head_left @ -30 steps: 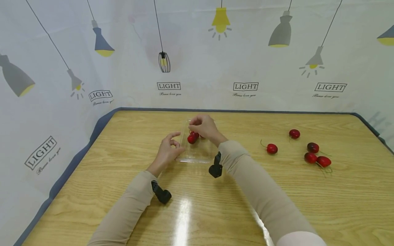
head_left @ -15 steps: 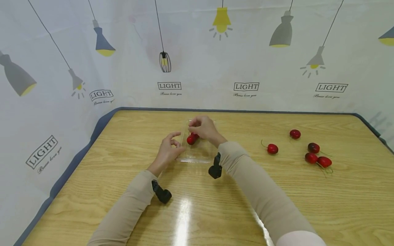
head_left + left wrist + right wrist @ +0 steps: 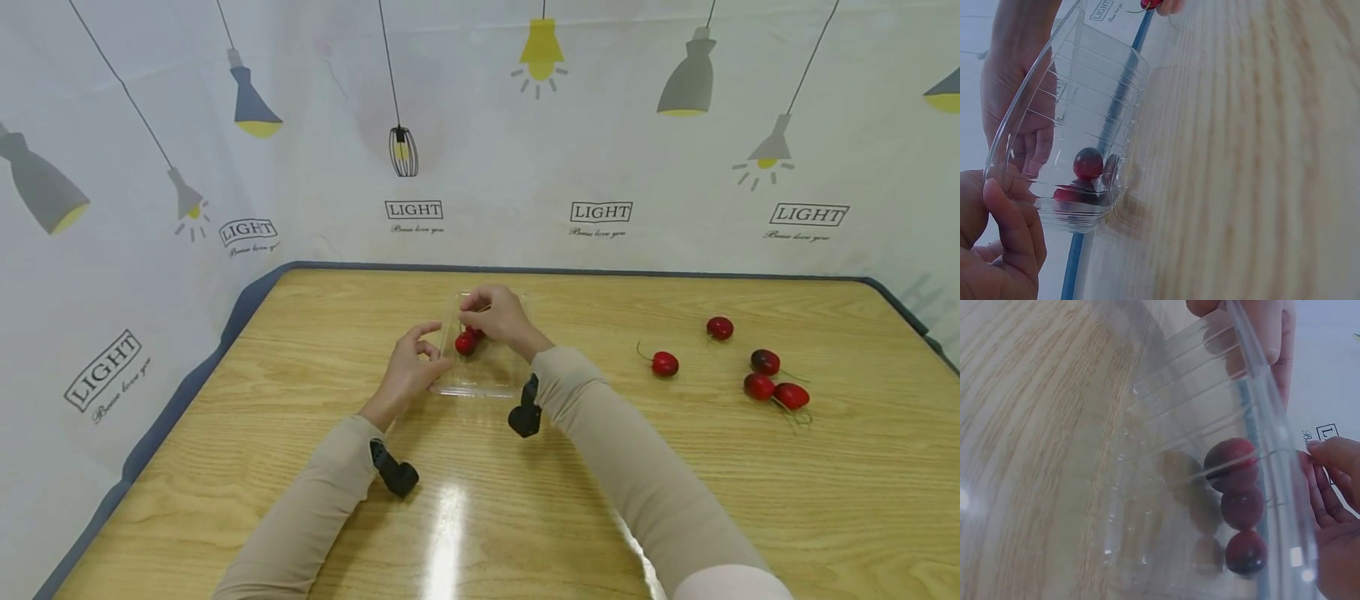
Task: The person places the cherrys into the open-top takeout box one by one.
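Note:
A clear plastic container [image 3: 480, 385] stands on the table, slightly left of middle. My left hand [image 3: 412, 362] grips its left rim, with the thumb [image 3: 1000, 200] against the edge in the left wrist view. Over the container, my right hand [image 3: 498, 317] brings thumb and forefinger together and seems to pinch the thin stem of a red cherry [image 3: 466, 342]; the stem is barely visible. Through the clear wall, the right wrist view shows a dark red cherry [image 3: 1232, 464] in a row with others, with faint reflections beside them.
To the right on the wooden table [image 3: 600, 500] lie several more stemmed cherries: a single cherry [image 3: 664, 364], a farther cherry [image 3: 720, 328] and a close cluster with a red cherry [image 3: 791, 396]. A printed curtain [image 3: 502, 150] hangs behind the table.
My right hand and the cherry beneath its fingertips have shifted slightly toward me and left within the container. My left hand stays on the rim.

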Action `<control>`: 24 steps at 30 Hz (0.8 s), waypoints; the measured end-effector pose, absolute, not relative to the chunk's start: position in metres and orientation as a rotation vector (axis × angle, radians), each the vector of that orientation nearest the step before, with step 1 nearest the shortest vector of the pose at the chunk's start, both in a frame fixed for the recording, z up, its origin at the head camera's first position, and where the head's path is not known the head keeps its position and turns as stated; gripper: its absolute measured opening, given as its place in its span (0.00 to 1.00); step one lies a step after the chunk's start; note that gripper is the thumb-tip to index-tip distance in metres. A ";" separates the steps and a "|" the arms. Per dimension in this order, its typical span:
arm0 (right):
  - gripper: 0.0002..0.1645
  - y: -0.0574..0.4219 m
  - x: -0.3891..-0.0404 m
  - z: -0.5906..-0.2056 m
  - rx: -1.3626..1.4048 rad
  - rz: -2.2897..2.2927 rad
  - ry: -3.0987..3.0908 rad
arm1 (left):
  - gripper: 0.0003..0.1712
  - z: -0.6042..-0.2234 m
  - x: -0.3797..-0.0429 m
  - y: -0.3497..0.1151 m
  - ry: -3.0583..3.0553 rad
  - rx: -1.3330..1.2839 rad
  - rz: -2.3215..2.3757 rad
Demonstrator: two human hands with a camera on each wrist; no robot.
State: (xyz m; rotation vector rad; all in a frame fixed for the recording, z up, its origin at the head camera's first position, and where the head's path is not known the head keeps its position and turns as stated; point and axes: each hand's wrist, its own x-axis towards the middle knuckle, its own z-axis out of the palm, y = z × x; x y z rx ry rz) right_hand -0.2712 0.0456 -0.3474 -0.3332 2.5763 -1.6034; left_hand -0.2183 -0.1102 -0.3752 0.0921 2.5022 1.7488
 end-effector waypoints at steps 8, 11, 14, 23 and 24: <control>0.06 0.046 -0.272 -0.348 -0.310 -1.624 2.556 | 0.33 -0.375 -0.218 -0.110 2.495 0.094 1.755; 0.07 0.047 -0.271 -0.347 -0.309 -1.621 2.557 | 0.33 -0.375 -0.218 -0.110 2.492 0.092 1.762; 0.07 0.049 -0.271 -0.346 -0.313 -1.616 2.564 | 0.33 -0.375 -0.218 -0.110 2.493 0.091 1.767; 0.08 0.052 -0.271 -0.346 -0.297 -1.634 2.555 | 0.33 -0.375 -0.218 -0.109 2.496 0.099 1.765; 0.08 0.053 -0.271 -0.345 -0.295 -1.636 2.554 | 0.33 -0.375 -0.218 -0.109 2.497 0.095 1.765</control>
